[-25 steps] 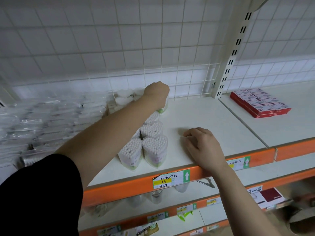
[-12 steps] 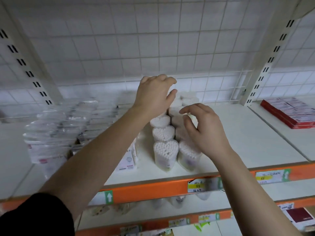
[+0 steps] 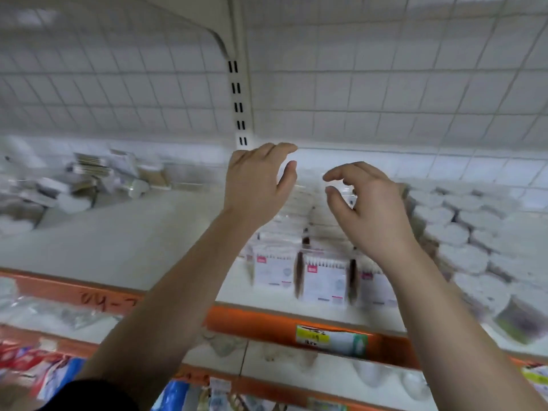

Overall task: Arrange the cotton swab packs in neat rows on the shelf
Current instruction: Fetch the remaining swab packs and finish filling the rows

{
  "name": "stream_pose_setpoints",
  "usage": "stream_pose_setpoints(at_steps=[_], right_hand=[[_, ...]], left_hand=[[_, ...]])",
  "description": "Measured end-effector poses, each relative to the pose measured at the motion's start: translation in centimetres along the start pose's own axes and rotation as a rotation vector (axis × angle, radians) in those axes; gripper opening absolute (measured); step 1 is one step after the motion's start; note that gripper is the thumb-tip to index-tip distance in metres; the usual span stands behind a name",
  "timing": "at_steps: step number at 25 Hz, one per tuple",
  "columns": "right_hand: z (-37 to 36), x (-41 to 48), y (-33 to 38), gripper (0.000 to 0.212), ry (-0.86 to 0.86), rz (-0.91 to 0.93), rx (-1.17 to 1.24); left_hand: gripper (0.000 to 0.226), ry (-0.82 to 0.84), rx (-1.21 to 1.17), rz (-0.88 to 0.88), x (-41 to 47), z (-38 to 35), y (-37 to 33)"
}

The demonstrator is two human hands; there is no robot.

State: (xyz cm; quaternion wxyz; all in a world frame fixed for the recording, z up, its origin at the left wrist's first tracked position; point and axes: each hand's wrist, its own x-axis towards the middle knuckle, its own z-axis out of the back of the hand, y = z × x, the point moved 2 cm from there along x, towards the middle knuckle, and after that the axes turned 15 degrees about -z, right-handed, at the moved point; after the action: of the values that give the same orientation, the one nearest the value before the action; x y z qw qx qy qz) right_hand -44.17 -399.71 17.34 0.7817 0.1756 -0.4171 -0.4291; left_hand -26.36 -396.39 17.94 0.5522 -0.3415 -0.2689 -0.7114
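Flat bagged cotton swab packs [image 3: 321, 277] stand in rows front to back on the white shelf [image 3: 118, 247]. To their right stand several heart-shaped tubs of cotton swabs [image 3: 462, 232] in rows. My left hand [image 3: 258, 182] hovers above the back of the bagged rows, fingers loosely bent, holding nothing. My right hand [image 3: 367, 203] hovers beside it over the same rows, fingers and thumb curved and apart, empty. The view is blurred by motion.
A loose heap of small packs [image 3: 89, 179] lies at the shelf's back left. A slotted upright post [image 3: 238, 93] and wire grid back the shelf. An orange front rail [image 3: 267, 324] carries a price label [image 3: 330, 339]. Lower shelves hold more goods.
The view has swung left, so the heart-shaped tubs now sit at the right. Both hands moved off the tubs and now hover over the bagged packs.
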Motion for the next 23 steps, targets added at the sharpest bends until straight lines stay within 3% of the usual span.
stream_pose_setpoints(at_steps=[10, 23], right_hand=[[-18.2, 2.5, 12.7, 0.020, 0.168, 0.076, 0.042], [-33.2, 6.9, 15.8, 0.019, 0.307, -0.067, 0.005]], left_hand=[[0.035, 0.036, 0.093, 0.216, -11.4, 7.6, 18.1], [0.036, 0.135, 0.134, 0.401, -17.4, 6.7, 33.9]])
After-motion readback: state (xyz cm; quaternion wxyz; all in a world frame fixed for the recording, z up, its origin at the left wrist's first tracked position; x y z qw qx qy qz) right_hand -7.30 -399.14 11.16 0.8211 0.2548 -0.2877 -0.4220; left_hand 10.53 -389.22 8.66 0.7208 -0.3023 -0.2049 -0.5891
